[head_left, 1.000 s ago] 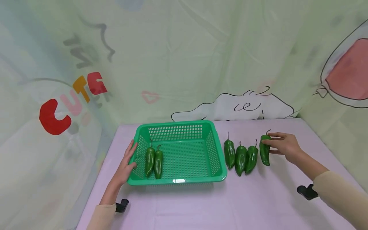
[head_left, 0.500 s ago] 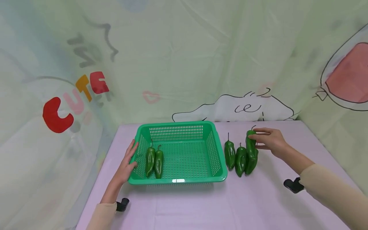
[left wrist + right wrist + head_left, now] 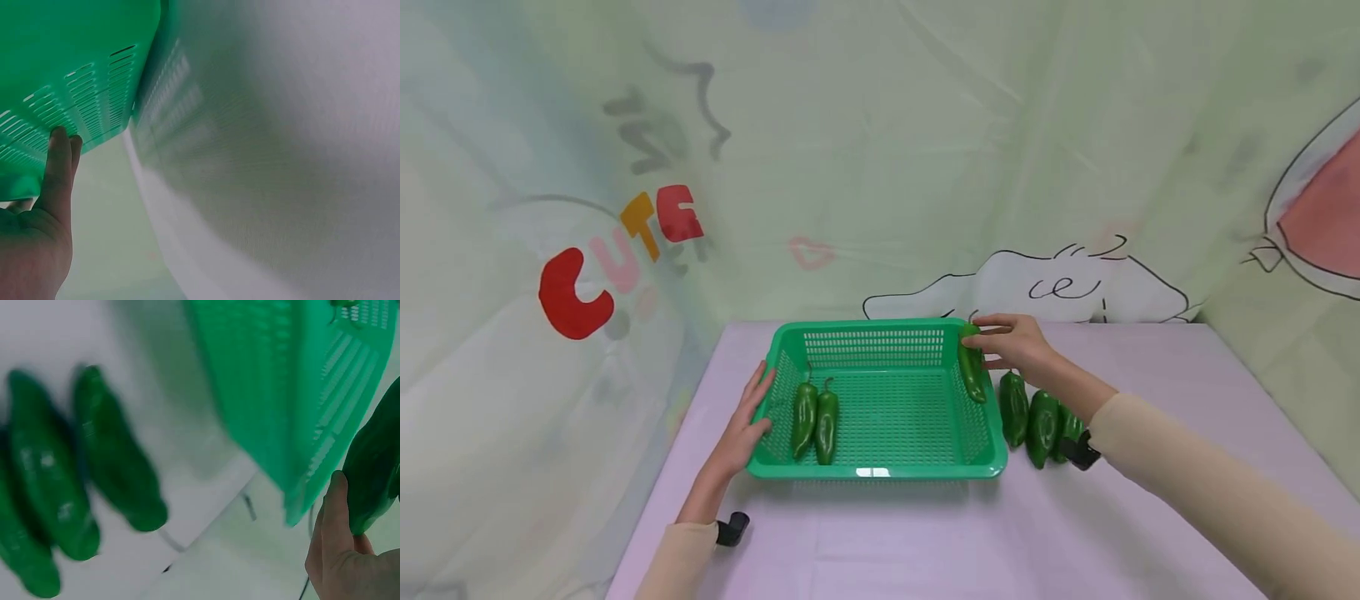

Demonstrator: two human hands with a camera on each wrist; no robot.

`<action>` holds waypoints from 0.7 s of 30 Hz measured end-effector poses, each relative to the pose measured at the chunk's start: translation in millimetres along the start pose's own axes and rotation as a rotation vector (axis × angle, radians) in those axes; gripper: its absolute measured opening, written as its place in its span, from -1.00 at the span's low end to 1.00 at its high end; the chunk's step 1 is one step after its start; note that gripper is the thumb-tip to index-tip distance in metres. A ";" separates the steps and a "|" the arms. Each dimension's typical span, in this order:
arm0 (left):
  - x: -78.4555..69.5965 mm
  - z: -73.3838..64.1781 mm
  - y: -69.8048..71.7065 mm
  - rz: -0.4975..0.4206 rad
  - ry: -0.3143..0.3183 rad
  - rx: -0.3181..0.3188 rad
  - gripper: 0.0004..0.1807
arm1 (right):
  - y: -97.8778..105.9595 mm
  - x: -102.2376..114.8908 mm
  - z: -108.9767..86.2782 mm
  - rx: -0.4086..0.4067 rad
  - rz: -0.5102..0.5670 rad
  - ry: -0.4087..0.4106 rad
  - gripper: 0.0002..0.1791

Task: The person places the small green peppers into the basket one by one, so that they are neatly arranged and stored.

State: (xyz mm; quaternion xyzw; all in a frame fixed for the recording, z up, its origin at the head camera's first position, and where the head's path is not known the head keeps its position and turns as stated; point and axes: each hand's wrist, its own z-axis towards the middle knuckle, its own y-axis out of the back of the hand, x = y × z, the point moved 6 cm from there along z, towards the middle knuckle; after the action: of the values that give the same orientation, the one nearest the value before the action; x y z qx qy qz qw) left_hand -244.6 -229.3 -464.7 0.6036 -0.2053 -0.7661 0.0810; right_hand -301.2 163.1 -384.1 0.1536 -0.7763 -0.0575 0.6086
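Observation:
A green pepper (image 3: 972, 367) hangs upright over the right rim of the green plastic basket (image 3: 880, 472). My right hand (image 3: 1018, 343) pinches it near the stem end, and the right wrist view shows the same held pepper (image 3: 375, 465) at its right edge. My left hand (image 3: 741, 429) rests against the basket's left side. In the left wrist view its straight fingers (image 3: 59, 165) touch the slotted outer wall (image 3: 94, 94). Inside the basket, at the left, two green peppers (image 3: 826, 425) lie side by side.
Three more green peppers (image 3: 1042, 425) lie in a row on the pale lilac tablecloth (image 3: 880, 550), right of the basket and partly under my right forearm. A printed cloth backdrop (image 3: 887, 167) rises behind the table and at both sides.
My right hand has carried the pepper left, from beyond the row of peppers to above the basket's right rim. The left hand stays on the basket. The view has shifted slightly.

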 end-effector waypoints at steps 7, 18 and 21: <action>-24.7 -4.7 2.2 -0.028 0.010 0.005 -0.16 | -55.6 18.5 23.8 0.063 0.090 -0.007 -0.36; -25.5 -3.4 0.0 -0.022 0.017 0.008 -0.13 | -116.2 21.0 44.5 0.101 0.076 0.034 -0.44; -19.5 -2.3 1.5 -0.015 0.018 0.004 -0.12 | -130.2 16.7 49.6 0.115 0.071 0.030 -0.44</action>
State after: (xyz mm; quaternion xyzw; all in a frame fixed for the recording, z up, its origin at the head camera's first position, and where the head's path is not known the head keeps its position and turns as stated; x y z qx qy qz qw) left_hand -237.5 -223.9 -447.1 0.6119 -0.2016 -0.7610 0.0759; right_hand -330.5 29.9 -417.1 0.1615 -0.7742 0.0112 0.6119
